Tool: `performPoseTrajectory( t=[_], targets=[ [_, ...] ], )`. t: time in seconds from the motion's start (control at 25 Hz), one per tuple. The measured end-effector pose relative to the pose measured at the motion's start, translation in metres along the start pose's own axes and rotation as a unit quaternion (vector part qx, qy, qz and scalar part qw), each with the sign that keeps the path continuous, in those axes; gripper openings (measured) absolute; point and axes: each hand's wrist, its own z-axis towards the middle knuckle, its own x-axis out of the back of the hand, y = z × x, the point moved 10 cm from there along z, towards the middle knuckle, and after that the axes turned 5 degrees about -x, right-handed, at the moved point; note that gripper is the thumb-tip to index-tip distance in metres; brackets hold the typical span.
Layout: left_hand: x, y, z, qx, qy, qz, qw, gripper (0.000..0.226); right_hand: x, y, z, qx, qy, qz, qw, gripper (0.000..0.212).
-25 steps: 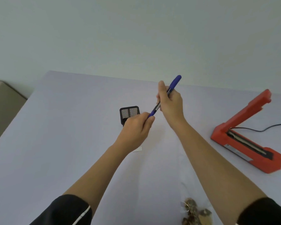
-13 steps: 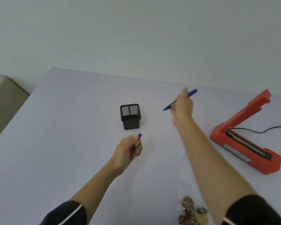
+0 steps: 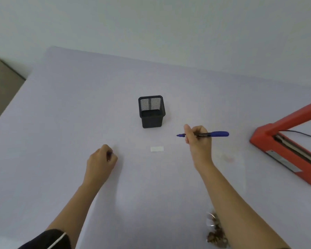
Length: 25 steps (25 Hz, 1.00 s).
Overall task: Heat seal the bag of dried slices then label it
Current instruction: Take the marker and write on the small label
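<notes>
My right hand grips an uncapped blue pen, its tip pointing left above the table. My left hand is closed on the pen's blue cap, low over the table at the left. A small white label lies flat on the table between my hands, touched by neither. The clear bag of dried slices lies at the near edge, partly hidden under my right forearm. The red heat sealer stands at the right with its arm raised.
A black mesh pen holder stands just beyond the label. The sealer's black cord runs off to the right. The pale lilac table ends at a wall behind and drops off on the left.
The cap came off the pen. My hands moved apart and down toward the table: the left with the cap, the right with the pen. The label is now uncovered.
</notes>
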Motion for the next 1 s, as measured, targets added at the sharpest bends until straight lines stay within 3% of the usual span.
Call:
performPoseTrajectory(
  t=[0.16,0.24,0.32,0.4,0.44,0.48,0.56,0.8,0.88,1.0],
  targets=[
    [-0.014,-0.018,0.001,-0.002,-0.014,0.002,1.0,0.01,-0.011,0.042,-0.01,-0.01,0.045,-0.015,0.999,0.033],
    [-0.01,-0.022,-0.003,0.026,-0.004,-0.019,0.999,0.035,-0.024,0.047,-0.013,0.01,0.024,-0.011,1.0,0.031],
    [0.007,-0.017,-0.013,0.034,0.071,-0.039,0.996,0.051,-0.036,0.05,-0.014,0.044,0.0,-0.013,0.999,0.027],
    [0.021,0.012,-0.024,-0.061,0.15,-0.057,0.985,0.038,-0.045,0.049,-0.011,0.087,-0.016,-0.046,0.995,0.032],
    [0.016,0.031,-0.028,-0.134,0.152,-0.052,0.978,0.025,-0.048,0.051,-0.008,0.103,-0.017,-0.065,0.992,0.035],
    [0.002,0.048,-0.03,-0.203,0.134,-0.042,0.969,0.017,-0.05,0.053,-0.005,0.113,-0.017,-0.075,0.991,0.036],
    [-0.035,0.065,-0.023,-0.272,0.066,-0.037,0.959,0.023,-0.051,0.059,-0.001,0.114,-0.021,-0.073,0.991,0.034],
    [-0.091,0.072,0.017,-0.253,-0.014,-0.026,0.967,0.032,-0.05,0.068,0.005,0.135,-0.017,-0.083,0.987,0.042],
    [-0.094,0.075,0.018,-0.259,-0.011,-0.025,0.966,0.03,-0.051,0.065,0.004,0.15,-0.013,-0.089,0.985,0.047],
    [-0.092,0.075,0.017,-0.254,0.001,-0.032,0.967,0.028,-0.052,0.063,0.004,0.162,-0.013,-0.091,0.983,0.039]
  ],
)
